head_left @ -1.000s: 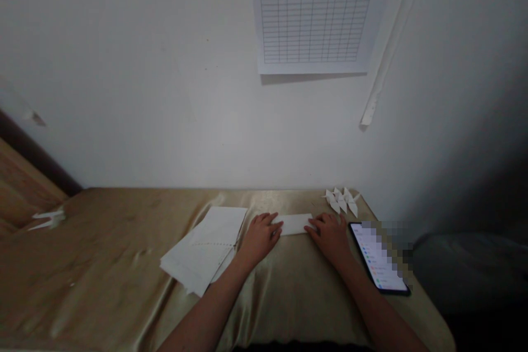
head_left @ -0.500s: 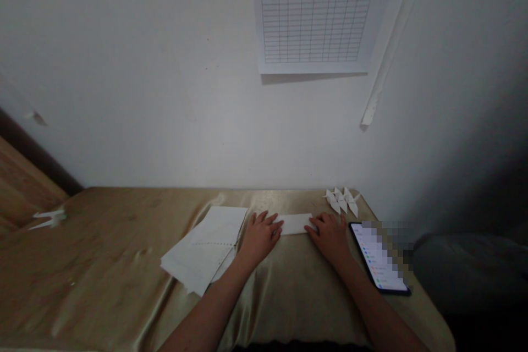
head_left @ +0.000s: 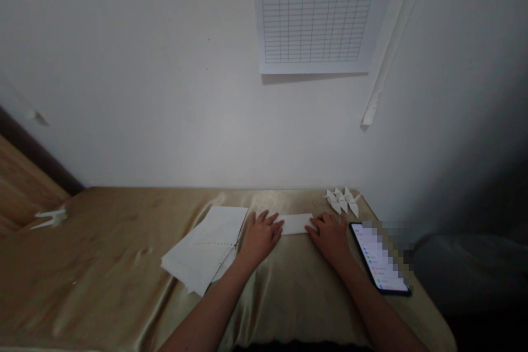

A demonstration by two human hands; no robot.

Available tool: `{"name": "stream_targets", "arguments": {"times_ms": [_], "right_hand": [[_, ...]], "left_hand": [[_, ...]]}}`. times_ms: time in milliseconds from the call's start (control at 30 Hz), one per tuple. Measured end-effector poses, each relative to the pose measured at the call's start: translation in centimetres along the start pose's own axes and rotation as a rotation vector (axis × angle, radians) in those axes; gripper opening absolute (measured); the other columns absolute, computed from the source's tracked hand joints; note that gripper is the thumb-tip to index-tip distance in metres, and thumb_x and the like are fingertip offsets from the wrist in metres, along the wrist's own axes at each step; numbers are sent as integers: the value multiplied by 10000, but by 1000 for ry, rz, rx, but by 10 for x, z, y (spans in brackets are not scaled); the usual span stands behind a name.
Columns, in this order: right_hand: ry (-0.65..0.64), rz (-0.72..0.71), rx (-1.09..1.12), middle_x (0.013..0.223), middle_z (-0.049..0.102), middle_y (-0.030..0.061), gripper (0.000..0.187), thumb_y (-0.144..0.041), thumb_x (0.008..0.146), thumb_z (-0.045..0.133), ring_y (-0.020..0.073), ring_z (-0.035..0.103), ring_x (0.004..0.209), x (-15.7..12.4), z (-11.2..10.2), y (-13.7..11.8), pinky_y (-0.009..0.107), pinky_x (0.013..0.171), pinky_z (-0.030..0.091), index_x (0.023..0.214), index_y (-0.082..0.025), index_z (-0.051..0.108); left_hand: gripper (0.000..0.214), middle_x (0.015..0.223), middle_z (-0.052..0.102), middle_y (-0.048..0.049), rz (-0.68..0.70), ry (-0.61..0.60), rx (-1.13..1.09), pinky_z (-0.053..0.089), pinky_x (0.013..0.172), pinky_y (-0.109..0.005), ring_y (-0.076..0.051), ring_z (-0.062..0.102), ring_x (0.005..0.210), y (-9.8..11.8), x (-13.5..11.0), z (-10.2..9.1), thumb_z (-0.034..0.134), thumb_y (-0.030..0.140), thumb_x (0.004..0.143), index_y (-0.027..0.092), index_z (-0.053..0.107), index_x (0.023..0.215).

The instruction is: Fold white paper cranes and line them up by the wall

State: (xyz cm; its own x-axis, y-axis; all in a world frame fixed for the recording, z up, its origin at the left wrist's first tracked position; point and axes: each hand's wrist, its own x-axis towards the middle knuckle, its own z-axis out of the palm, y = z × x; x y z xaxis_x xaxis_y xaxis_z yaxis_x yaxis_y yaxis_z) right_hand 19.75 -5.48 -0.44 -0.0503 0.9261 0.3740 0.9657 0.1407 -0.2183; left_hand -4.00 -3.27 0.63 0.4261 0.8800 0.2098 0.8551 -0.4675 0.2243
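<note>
A white strip of folded paper (head_left: 295, 224) lies flat on the cloth between my two hands. My left hand (head_left: 260, 236) rests on its left end, fingers spread and fingertips touching the paper. On the right end lies my right hand (head_left: 330, 235), its fingers stretched out over the edge. The ends of the strip are hidden under my fingers. Several folded paper cranes (head_left: 341, 201) stand behind my right hand. Left of my left hand, a loose stack of white paper sheets (head_left: 206, 242) lies fanned out.
A phone (head_left: 379, 261) with its screen lit lies right of my right forearm. The satin cloth (head_left: 111, 264) covers the table up to the wall. Another folded white paper piece (head_left: 51, 216) lies at the far left. A printed table sheet (head_left: 315, 22) hangs on the wall.
</note>
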Motion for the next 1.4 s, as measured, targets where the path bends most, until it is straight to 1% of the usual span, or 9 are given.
{"name": "stream_targets", "arguments": {"times_ms": [200,400,567,667,767,867,1033,1233,1400], "right_hand": [[-14,7,-4,1051,673,72,268,-432,926,556,280,561,1064,0,0,-1,610,1135,133,1060,-274,727],[-24,7,-9,1062,670,77,274,-425,930,550,282,561,1069,1,-3,-2,597,1125,156,1064,-266,729],[-21,26,-28,1060,669,58,257,-409,926,558,266,564,1077,0,-2,-4,574,1130,156,1064,-272,726],[-23,34,-40,1067,665,53,252,-412,926,567,262,565,1079,0,-2,-5,573,1129,153,1063,-272,725],[-25,37,-45,1073,663,57,254,-414,924,574,263,562,1080,0,-3,-6,568,1122,170,1068,-268,724],[-29,35,-56,1079,659,61,255,-418,923,576,266,556,1084,1,-3,-6,561,1121,180,1067,-269,725],[-47,37,-64,1077,651,60,254,-416,924,563,263,556,1084,2,-3,-7,554,1122,185,1051,-269,727],[-59,37,-59,1088,651,76,273,-410,920,570,265,555,1099,1,-6,-8,549,1132,170,1072,-246,726],[-59,41,-58,1087,646,74,267,-420,917,569,267,548,1105,1,-5,-8,544,1127,173,1053,-250,724]], "left_hand": [[321,1419,588,-2,-2,31,-1,155,1145,-699,-349,421,1377,0,0,3,488,382,968,379,657,1241],[311,1413,593,-8,-12,33,13,167,1136,-699,-348,438,1355,1,0,3,507,381,958,364,653,1233],[319,1358,618,-43,-64,111,59,162,1123,-710,-340,477,1289,18,1,6,512,490,946,308,669,1156],[316,1309,629,-64,-109,137,100,180,1119,-699,-336,491,1248,29,3,9,521,492,935,274,678,1101],[324,1316,611,-81,-141,149,111,186,1127,-677,-334,479,1245,35,5,13,552,482,913,263,672,1120],[359,1348,581,-81,-155,142,90,187,1126,-671,-337,452,1270,35,5,15,566,475,906,306,650,1211],[362,1392,535,-56,-155,111,64,166,1117,-675,-345,422,1294,33,4,16,542,475,925,466,613,1280],[388,1407,523,-67,-149,94,45,142,1132,-667,-351,397,1313,33,4,15,510,540,929,464,609,1296],[407,1391,531,-73,-157,121,42,150,1129,-673,-347,413,1294,33,4,16,535,590,899,454,632,1271]]}}
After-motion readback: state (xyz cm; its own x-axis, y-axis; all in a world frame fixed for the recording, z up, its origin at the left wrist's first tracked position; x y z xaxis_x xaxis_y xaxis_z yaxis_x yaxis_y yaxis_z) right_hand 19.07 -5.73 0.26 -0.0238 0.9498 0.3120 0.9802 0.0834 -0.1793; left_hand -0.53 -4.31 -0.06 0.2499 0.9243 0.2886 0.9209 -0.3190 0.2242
